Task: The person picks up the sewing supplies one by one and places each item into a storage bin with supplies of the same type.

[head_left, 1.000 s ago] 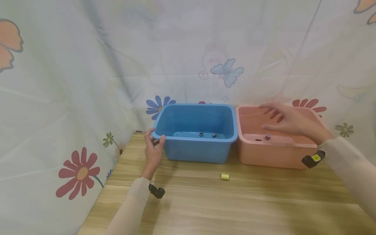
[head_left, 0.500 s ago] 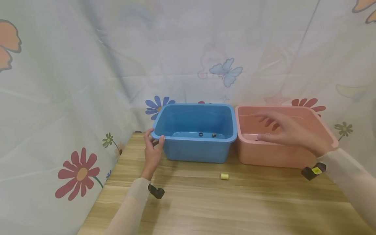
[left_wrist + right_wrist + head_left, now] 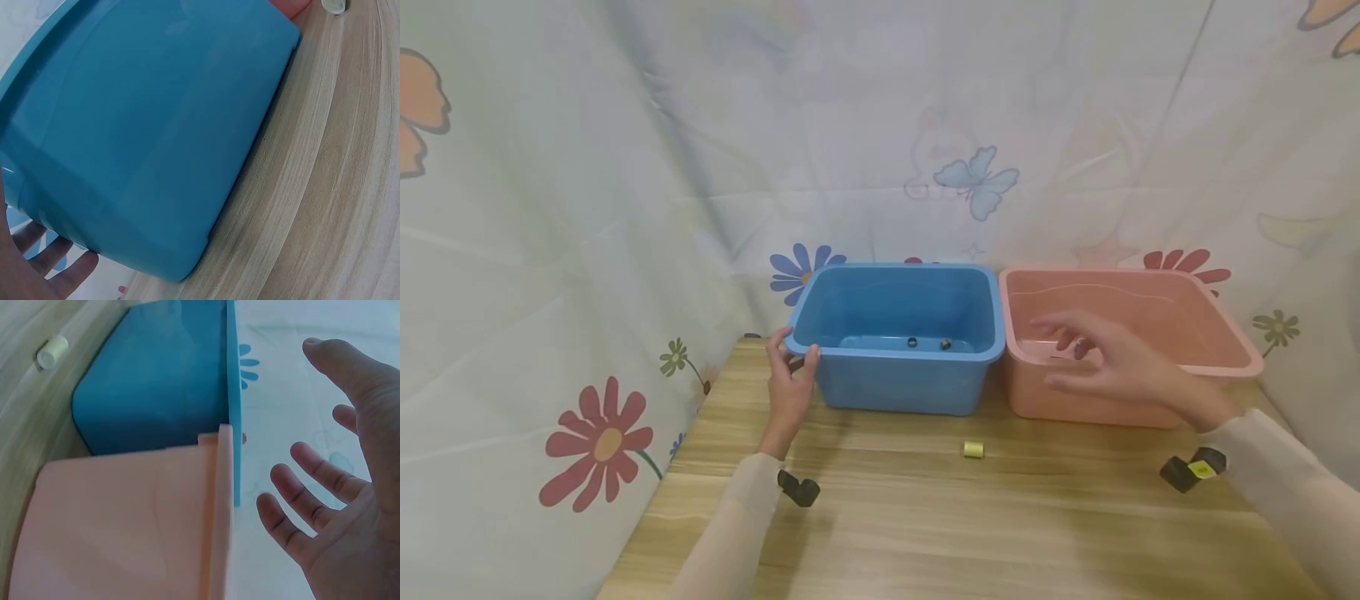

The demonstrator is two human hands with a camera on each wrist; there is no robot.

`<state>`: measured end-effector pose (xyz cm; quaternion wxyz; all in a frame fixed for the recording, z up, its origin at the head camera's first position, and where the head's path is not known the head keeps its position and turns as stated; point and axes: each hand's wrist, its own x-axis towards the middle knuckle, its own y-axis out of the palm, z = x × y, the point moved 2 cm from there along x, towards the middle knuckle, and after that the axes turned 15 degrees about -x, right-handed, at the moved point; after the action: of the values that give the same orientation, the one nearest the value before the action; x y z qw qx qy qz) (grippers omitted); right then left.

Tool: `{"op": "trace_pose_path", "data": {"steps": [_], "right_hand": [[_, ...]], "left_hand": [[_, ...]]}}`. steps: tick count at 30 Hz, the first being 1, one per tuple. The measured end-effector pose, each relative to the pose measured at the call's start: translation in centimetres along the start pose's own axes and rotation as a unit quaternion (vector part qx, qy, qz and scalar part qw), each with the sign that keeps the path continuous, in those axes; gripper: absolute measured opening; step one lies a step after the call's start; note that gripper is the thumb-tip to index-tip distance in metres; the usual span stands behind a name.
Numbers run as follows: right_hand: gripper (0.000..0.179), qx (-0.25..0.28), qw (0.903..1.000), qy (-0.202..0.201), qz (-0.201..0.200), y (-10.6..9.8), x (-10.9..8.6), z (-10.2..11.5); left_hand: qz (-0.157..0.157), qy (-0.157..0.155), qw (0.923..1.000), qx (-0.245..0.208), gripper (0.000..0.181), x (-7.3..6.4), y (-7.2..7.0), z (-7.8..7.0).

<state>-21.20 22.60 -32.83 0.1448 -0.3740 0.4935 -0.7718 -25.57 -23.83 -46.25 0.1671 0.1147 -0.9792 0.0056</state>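
In the head view my left hand (image 3: 790, 393) grips the front left corner of the blue plastic bin (image 3: 898, 385), thumb on the front and fingers round the side. The left wrist view has the fingers (image 3: 74, 274) against its side wall. My right hand (image 3: 1112, 360) hovers over the front rim of the pink bin (image 3: 1028, 392), holding nothing, thumb and fingers spread apart. On the table before the bins lies a small yellow cylinder (image 3: 973, 450), much like a thread spool. Two small dark ring-like pieces, a left one (image 3: 912, 342) and a right one (image 3: 945, 344), lie inside the blue bin.
Both bins stand side by side on a wood-grain table (image 3: 895, 517), against a white curtain (image 3: 865, 133) printed with flowers and butterflies. The right hand hides part of the pink bin's floor.
My right hand has come down and toward me from above the pink bin's inside to its front rim. The left hand keeps its grip on the blue bin.
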Motion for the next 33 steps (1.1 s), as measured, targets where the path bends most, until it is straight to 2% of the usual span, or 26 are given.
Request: {"op": "trace_pose_path", "data": {"steps": [3,10,15,24,33], "right_hand": [[0.069,0.007,0.9999,-0.014,0.005,0.4,-0.1,0.6],[0.069,0.022,0.9986,0.010,0.048,1.6,-0.5,1.3],[0.071,0.050,0.9977,-0.005,0.045,3.0,-0.7,1.6],[0.063,0.083,0.9948,-0.014,0.058,7.0,-1.7,2.0],[0.063,0.126,0.9888,0.005,0.080,10.6,-2.3,1.8]], "left_hand": [[-0.001,0.001,1.0000,0.000,0.063,-0.1,0.1,0.0],[-0.004,0.001,1.0000,-0.005,0.062,-0.2,0.0,-0.3],[-0.003,0.005,1.0000,-0.007,0.063,-0.1,0.0,-0.3],[-0.002,0.005,1.0000,-0.002,0.063,0.0,0.0,-0.1],[-0.009,0.002,1.0000,-0.001,0.062,-0.1,0.1,-0.2]]}}
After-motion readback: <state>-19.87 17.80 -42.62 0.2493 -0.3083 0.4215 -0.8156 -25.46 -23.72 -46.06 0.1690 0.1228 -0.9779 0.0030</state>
